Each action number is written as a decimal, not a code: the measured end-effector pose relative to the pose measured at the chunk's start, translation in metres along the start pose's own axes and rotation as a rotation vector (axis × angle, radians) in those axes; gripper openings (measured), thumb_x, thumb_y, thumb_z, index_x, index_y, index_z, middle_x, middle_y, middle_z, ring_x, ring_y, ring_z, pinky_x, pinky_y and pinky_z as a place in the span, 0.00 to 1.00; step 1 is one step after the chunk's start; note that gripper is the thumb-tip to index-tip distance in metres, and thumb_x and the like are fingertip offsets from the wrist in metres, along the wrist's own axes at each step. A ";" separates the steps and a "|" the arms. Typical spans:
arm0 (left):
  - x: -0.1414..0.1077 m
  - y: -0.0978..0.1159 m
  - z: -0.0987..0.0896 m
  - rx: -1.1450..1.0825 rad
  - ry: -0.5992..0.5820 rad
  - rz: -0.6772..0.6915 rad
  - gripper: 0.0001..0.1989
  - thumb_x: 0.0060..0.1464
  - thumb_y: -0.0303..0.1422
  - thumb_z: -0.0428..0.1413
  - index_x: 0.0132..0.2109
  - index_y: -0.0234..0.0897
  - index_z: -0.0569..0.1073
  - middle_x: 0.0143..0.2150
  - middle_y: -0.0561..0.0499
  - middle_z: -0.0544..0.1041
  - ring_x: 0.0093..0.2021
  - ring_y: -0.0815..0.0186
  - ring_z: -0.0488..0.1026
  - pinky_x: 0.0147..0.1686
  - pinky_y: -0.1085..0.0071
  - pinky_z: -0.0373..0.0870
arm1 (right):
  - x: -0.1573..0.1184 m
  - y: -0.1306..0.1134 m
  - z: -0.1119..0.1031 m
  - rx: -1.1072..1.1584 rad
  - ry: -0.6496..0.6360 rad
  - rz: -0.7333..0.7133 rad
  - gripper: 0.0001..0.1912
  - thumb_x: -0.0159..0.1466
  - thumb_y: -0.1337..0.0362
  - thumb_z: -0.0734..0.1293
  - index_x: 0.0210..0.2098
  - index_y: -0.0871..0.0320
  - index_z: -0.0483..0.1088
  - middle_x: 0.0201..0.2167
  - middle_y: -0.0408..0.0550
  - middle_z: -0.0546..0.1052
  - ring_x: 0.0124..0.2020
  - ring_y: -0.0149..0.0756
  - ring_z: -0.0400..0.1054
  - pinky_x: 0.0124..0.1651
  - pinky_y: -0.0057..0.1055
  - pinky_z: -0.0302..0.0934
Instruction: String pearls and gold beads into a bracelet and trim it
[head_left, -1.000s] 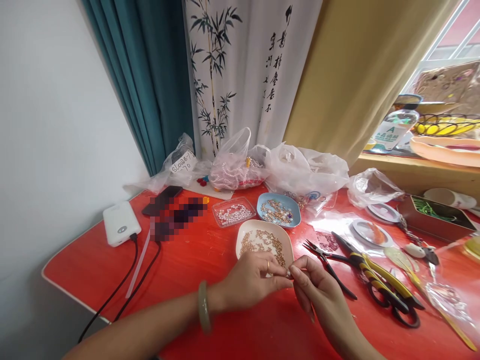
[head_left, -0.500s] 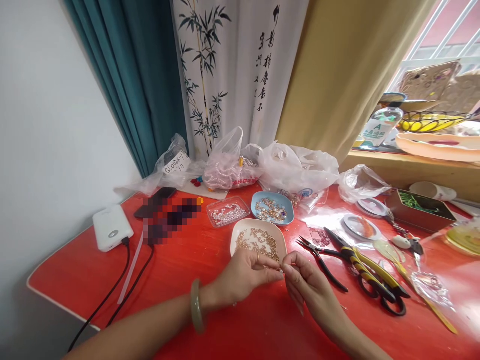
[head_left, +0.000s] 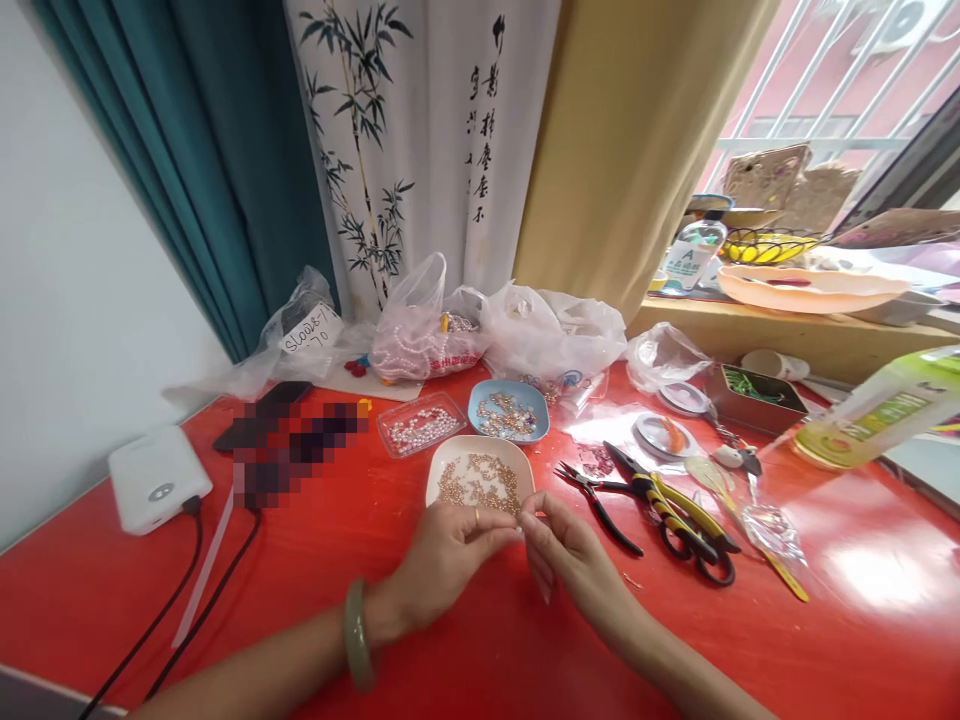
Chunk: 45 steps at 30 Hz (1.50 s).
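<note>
My left hand (head_left: 448,552), with a ring and a jade-coloured bangle (head_left: 358,634) on the wrist, has thumb and forefinger pinched together. Its fingertips meet those of my right hand (head_left: 568,552), also closed in a pinch. Between them is a tiny pale spot, too small to make out. Just beyond the fingers lies a cream dish (head_left: 434,474) of small gold beads (head_left: 480,480). Behind it stand a blue dish (head_left: 545,424) of mixed gold and clear beads and a clear tray (head_left: 390,440) with white pearl beads (head_left: 424,430).
Right of my hands lie red-handled pliers (head_left: 611,520), yellow-and-black pliers (head_left: 686,505) and black-handled scissors (head_left: 720,570). Plastic bags (head_left: 555,335) line the back. A green-labelled bottle (head_left: 881,415) is at far right, a white power bank (head_left: 160,480) with cables at left.
My view has swung right, so the table's contents appear further left and the green-labelled bottle shows more fully. Both hands keep their fingertips pinched together near the cream dish.
</note>
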<state>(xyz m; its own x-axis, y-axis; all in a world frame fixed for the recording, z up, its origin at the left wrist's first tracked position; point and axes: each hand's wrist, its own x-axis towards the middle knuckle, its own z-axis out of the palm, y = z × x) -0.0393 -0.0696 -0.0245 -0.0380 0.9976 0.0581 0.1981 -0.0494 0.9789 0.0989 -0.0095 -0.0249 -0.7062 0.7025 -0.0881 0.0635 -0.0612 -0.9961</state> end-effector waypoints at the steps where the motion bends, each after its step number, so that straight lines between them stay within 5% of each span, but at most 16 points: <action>1: 0.001 -0.001 0.000 -0.010 0.009 -0.008 0.13 0.50 0.38 0.51 0.33 0.37 0.77 0.30 0.53 0.77 0.33 0.64 0.71 0.37 0.71 0.66 | 0.001 -0.003 -0.004 -0.059 0.024 -0.018 0.16 0.59 0.50 0.56 0.30 0.57 0.56 0.11 0.31 0.56 0.11 0.23 0.50 0.17 0.21 0.48; 5: 0.006 -0.008 -0.003 -0.111 0.105 -0.091 0.13 0.47 0.39 0.54 0.35 0.36 0.76 0.35 0.50 0.78 0.37 0.63 0.72 0.40 0.69 0.66 | 0.003 -0.012 -0.040 -0.464 0.237 -0.163 0.14 0.60 0.52 0.56 0.35 0.57 0.59 0.19 0.41 0.68 0.22 0.32 0.65 0.26 0.28 0.59; 8: 0.010 -0.011 -0.005 -0.187 0.151 -0.128 0.14 0.45 0.39 0.56 0.36 0.34 0.76 0.36 0.47 0.77 0.38 0.62 0.72 0.40 0.68 0.66 | 0.000 -0.005 -0.077 -0.904 0.336 -0.135 0.15 0.60 0.53 0.56 0.40 0.57 0.62 0.40 0.53 0.72 0.40 0.42 0.67 0.40 0.38 0.61; 13: 0.012 -0.010 -0.007 -0.234 0.161 -0.146 0.15 0.44 0.39 0.57 0.37 0.33 0.76 0.36 0.47 0.77 0.40 0.61 0.71 0.42 0.69 0.65 | -0.011 0.025 -0.109 -1.492 0.244 -0.198 0.34 0.55 0.45 0.57 0.49 0.67 0.61 0.53 0.66 0.62 0.55 0.55 0.54 0.51 0.49 0.53; 17: 0.012 -0.011 -0.009 -0.227 0.177 -0.170 0.17 0.43 0.40 0.57 0.38 0.32 0.76 0.36 0.45 0.77 0.40 0.60 0.71 0.40 0.69 0.66 | -0.010 0.036 -0.112 -1.637 0.253 -0.331 0.30 0.58 0.47 0.55 0.49 0.64 0.63 0.50 0.62 0.67 0.50 0.52 0.60 0.48 0.47 0.56; 22: 0.012 -0.010 -0.010 -0.210 0.169 -0.149 0.18 0.44 0.41 0.57 0.39 0.32 0.75 0.36 0.45 0.77 0.38 0.62 0.71 0.37 0.70 0.66 | -0.004 0.030 -0.115 -1.576 0.311 -0.363 0.20 0.62 0.57 0.53 0.47 0.61 0.65 0.39 0.59 0.71 0.41 0.48 0.65 0.41 0.44 0.61; 26: 0.012 -0.005 -0.011 -0.209 0.174 -0.124 0.17 0.44 0.40 0.56 0.39 0.34 0.76 0.35 0.47 0.77 0.35 0.65 0.70 0.34 0.73 0.65 | -0.001 0.011 -0.107 -0.983 0.428 -0.193 0.21 0.60 0.54 0.53 0.45 0.58 0.66 0.42 0.57 0.70 0.43 0.49 0.64 0.40 0.43 0.61; 29: 0.012 -0.003 -0.012 -0.194 0.171 -0.113 0.18 0.45 0.41 0.56 0.40 0.33 0.75 0.34 0.47 0.77 0.31 0.66 0.70 0.30 0.73 0.65 | -0.004 -0.012 -0.086 -0.241 0.241 -0.028 0.21 0.60 0.52 0.52 0.39 0.60 0.67 0.38 0.55 0.72 0.37 0.43 0.67 0.36 0.38 0.63; 31: 0.013 -0.003 -0.013 -0.197 0.173 -0.102 0.18 0.46 0.41 0.55 0.41 0.33 0.75 0.33 0.47 0.76 0.31 0.66 0.70 0.30 0.72 0.66 | -0.007 -0.026 -0.067 -0.054 0.036 0.022 0.16 0.58 0.57 0.56 0.37 0.61 0.68 0.34 0.53 0.72 0.35 0.40 0.66 0.35 0.35 0.61; 33: 0.013 -0.004 -0.014 -0.203 0.186 -0.082 0.17 0.46 0.40 0.55 0.41 0.34 0.75 0.33 0.47 0.77 0.33 0.65 0.71 0.32 0.71 0.66 | -0.010 -0.036 -0.049 -0.073 -0.087 0.051 0.10 0.54 0.65 0.58 0.33 0.59 0.68 0.31 0.48 0.72 0.33 0.36 0.65 0.37 0.32 0.59; 37: 0.014 -0.006 -0.017 -0.179 0.222 -0.057 0.16 0.47 0.40 0.54 0.41 0.35 0.75 0.35 0.47 0.77 0.36 0.62 0.71 0.36 0.70 0.67 | -0.010 -0.039 -0.028 -0.171 -0.066 0.054 0.10 0.50 0.70 0.58 0.31 0.56 0.68 0.25 0.41 0.69 0.30 0.33 0.62 0.35 0.29 0.57; 45: 0.013 -0.006 -0.017 -0.103 0.223 -0.038 0.17 0.48 0.41 0.53 0.41 0.34 0.75 0.33 0.49 0.76 0.31 0.65 0.70 0.30 0.72 0.66 | -0.003 -0.031 -0.028 -0.282 -0.083 0.066 0.08 0.52 0.68 0.58 0.29 0.58 0.67 0.26 0.42 0.67 0.28 0.32 0.59 0.31 0.27 0.55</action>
<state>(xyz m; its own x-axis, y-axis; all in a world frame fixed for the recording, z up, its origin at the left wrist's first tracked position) -0.0577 -0.0569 -0.0261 -0.2608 0.9640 0.0513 0.0918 -0.0281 0.9954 0.1188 0.0105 0.0066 -0.7484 0.6426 -0.1644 0.2965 0.1024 -0.9495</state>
